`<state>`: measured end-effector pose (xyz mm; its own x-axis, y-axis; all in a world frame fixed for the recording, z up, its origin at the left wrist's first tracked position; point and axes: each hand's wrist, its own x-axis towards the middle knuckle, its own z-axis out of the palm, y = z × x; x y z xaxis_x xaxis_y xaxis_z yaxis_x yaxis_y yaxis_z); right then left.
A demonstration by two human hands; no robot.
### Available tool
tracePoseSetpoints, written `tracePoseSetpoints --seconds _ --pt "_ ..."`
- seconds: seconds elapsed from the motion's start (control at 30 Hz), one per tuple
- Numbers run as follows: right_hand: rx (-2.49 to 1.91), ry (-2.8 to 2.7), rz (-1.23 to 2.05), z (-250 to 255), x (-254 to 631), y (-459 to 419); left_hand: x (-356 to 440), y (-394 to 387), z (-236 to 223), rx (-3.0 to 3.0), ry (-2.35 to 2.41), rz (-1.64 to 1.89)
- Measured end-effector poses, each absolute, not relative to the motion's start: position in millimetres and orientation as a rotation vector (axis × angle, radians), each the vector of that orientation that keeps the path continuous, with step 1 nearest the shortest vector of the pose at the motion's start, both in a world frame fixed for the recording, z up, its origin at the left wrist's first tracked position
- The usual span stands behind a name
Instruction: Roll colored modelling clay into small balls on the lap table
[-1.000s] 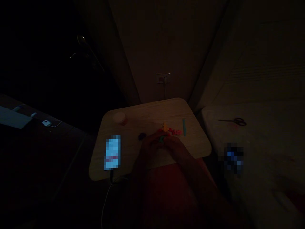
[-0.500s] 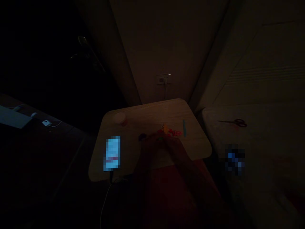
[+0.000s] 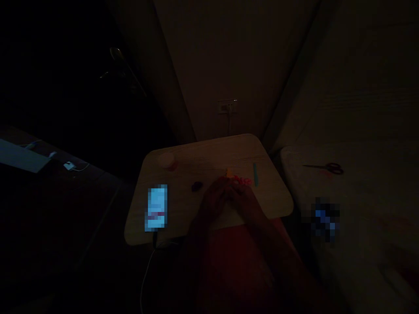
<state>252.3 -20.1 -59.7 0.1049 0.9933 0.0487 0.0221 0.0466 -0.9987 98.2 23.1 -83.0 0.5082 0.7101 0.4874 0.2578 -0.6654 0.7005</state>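
The room is very dark. My left hand (image 3: 212, 198) and my right hand (image 3: 244, 198) meet over the small wooden table (image 3: 183, 218), fingers curled together at the tips. What they pinch is hidden in the gloom. Just beyond the fingertips lie small orange and red pieces (image 3: 237, 178). A teal stick (image 3: 255, 174) lies to the right of them, and a small dark lump (image 3: 195, 186) sits left of my left hand.
A lit phone (image 3: 156, 206) lies at the table's front left, its cable hanging off the edge. A pale round tub (image 3: 166, 160) stands at the back left. Scissors (image 3: 327, 167) rest on the pale surface at the right. A wall socket (image 3: 227, 106) is behind the table.
Both hands stay joined at the same spot; the small green piece seen between the fingers a second ago is no longer visible. The view has shifted slightly.
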Motion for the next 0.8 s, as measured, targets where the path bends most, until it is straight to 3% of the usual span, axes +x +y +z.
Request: tracePoseSetpoints --seconds 0.23,0.43,0.53,0.7,0.8 --pt "-1.193 -1.077 1.202 -68 249 -20 93 23 -78 2.204 0.706 0.993" --pt "-1.207 -0.996 1.182 -64 258 -21 86 39 -58 2.191 0.967 1.056" --pt "-1.329 -1.039 0.964 -53 272 -24 80 61 -51 2.213 1.174 1.078" --pt "-1.651 -1.399 0.366 -48 300 -22 74 87 -63 2.386 1.339 0.777" --pt "-1.731 -1.67 0.223 -51 307 -14 74 87 -73 2.45 1.317 0.724"
